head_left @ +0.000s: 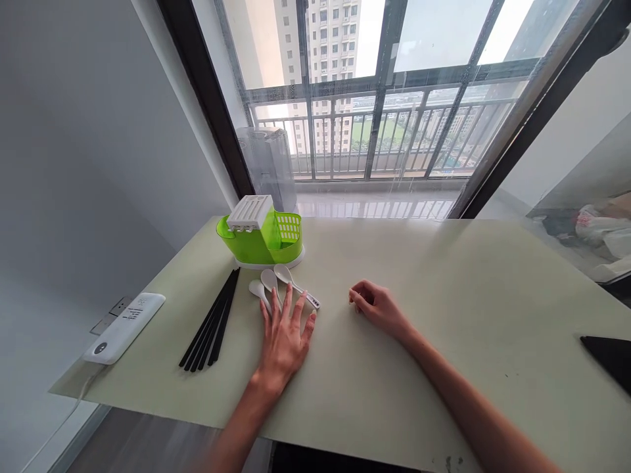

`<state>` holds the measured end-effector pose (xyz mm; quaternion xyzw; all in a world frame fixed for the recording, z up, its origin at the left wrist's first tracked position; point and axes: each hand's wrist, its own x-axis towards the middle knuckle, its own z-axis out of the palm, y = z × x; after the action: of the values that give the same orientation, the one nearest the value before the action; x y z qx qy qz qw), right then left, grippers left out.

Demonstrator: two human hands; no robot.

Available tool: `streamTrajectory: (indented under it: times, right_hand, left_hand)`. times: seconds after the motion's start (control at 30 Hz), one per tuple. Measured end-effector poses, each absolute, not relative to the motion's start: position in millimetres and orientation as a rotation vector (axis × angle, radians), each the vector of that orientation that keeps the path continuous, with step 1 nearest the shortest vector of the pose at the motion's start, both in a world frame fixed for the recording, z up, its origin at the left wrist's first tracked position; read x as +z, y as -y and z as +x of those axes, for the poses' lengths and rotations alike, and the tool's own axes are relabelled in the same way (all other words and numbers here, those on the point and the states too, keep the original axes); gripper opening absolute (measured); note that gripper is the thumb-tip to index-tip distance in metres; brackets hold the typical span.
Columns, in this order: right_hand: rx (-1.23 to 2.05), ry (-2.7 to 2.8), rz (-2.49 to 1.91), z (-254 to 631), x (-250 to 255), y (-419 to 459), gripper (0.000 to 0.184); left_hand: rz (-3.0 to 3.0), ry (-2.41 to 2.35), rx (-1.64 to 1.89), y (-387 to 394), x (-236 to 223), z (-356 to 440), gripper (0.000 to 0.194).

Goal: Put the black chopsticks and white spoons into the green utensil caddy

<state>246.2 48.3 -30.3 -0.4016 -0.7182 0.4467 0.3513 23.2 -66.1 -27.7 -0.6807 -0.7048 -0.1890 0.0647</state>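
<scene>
My left hand (284,343) lies palm down on the table, its fingers spread over the handles of three white spoons. The right-hand spoon (282,272) has a long handle with dark marks near its end, by my fingers. Beside it are the middle spoon (269,280) and the left spoon (257,288), their handles partly hidden under my fingers. Farther right, my right hand (377,305) rests on the table with curled fingers, apart from the spoons; nothing shows in it. Several black chopsticks (213,322) lie in a loose bundle left of my left hand.
A green utensil caddy (246,248) with a white slotted top stands behind the spoons. A white power strip (129,328) with a cable sits at the table's left edge. A black object (611,358) lies at the right edge. Large glass panes rise behind the table (444,276).
</scene>
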Motion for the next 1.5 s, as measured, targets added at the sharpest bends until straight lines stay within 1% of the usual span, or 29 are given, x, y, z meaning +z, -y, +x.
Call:
streamTrajectory:
  times: [0.37, 0.53, 0.7, 0.83, 1.17, 1.3, 1.4, 1.5]
  right_hand:
    - [1.145, 1.857, -1.021, 246.1, -31.8, -50.0, 0.027]
    - [1.124, 1.856, -0.999, 244.8, -36.9, -52.8, 0.024]
    - [1.080, 1.849, -0.990, 243.1, -37.9, -53.8, 0.025]
    - [1.009, 1.806, -1.011, 242.0, -35.4, -53.0, 0.026]
    - [0.661, 1.639, -1.256, 251.6, -33.4, -57.9, 0.025]
    - [0.523, 1.589, -1.349, 257.7, -35.9, -63.3, 0.033]
    - [0.434, 1.600, -1.437, 259.7, -41.0, -65.6, 0.050]
    - [0.459, 1.652, -1.456, 260.4, -48.1, -68.0, 0.065]
  left_hand:
    - [-2.170, 2.062, -0.523, 72.5, -25.0, 37.5, 0.058]
    - [-2.291, 2.006, -0.510, 74.5, -25.7, 50.3, 0.061]
    - [-2.464, 1.877, -0.459, 73.4, -24.5, 69.8, 0.063]
    - [-2.605, 1.777, -0.427, 69.1, -23.4, 90.3, 0.067]
    - [-2.822, 1.641, -0.496, 52.3, -20.3, 137.8, 0.061]
    - [-2.835, 1.638, -0.539, 47.3, -21.5, 146.2, 0.063]
    - [-2.843, 1.620, -0.538, 45.5, -22.6, 148.4, 0.064]
    - [-2.840, 1.609, -0.522, 44.8, -22.4, 148.3, 0.064]
